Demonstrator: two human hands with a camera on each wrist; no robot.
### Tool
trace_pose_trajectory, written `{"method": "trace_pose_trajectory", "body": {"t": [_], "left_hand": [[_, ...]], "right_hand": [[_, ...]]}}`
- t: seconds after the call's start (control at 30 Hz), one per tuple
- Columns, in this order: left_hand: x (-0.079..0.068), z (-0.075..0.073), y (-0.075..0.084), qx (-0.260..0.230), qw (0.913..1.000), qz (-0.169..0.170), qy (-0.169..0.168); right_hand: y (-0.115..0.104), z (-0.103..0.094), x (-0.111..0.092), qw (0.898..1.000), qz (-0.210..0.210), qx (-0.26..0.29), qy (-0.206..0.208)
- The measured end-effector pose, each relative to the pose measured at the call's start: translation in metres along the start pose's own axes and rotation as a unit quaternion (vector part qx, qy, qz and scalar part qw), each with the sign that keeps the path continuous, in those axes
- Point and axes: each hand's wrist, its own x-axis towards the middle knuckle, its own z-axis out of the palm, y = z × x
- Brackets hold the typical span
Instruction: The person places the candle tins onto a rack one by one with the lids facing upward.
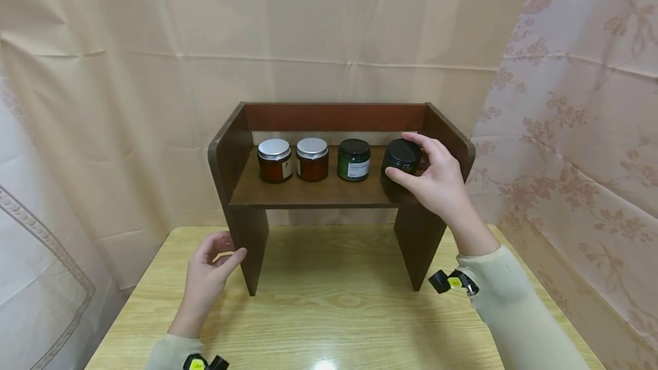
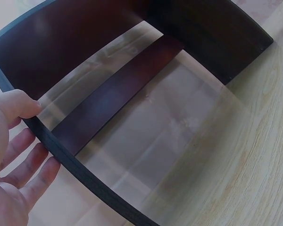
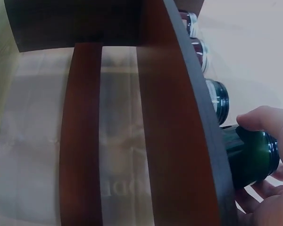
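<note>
Nearest the head camera, the left hand rests against the front edge of the shelf's left side panel, thumb on the inner face and fingers relaxed along the outside, curled round nothing; the left wrist view shows the same loose touch on the panel edge. Up on the shelf board, at its right end, the right hand grips the dark green jar by its black lid and body, thumb at the front and fingers over the top, and the jar leans towards the front edge instead of standing flat. That tilt is the likely trouble: the jar sits close to the board's front lip, so a slack grip or a knock against the shelf's right wall could, I judge, send it off the board onto the bench below. To the jar's left on the same board stands a second green jar with a pale label, just beside it, and a careless sideways sweep could bump it. Farther left along the board are two amber jars, one next to the green one and another near the shelf's left wall, both with silver lids. Behind the shelf hangs a beige cloth backdrop, and a floral curtain closes off the shelf's right side.
</note>
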Motion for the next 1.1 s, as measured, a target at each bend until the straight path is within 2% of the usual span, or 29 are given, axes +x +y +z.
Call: {"method": "trace_pose_trajectory", "body": {"t": [0.37, 1.1], "left_hand": [[-0.001, 0.000, 0.001, 0.001, 1.0000, 0.003, 0.001], [-0.001, 0.000, 0.001, 0.011, 0.9999, 0.002, -0.002]], "right_hand": [[0.009, 0.007, 0.005, 1.000, 0.015, -0.021, -0.017], [0.013, 0.007, 0.010, 0.996, 0.068, -0.019, -0.055]]}}
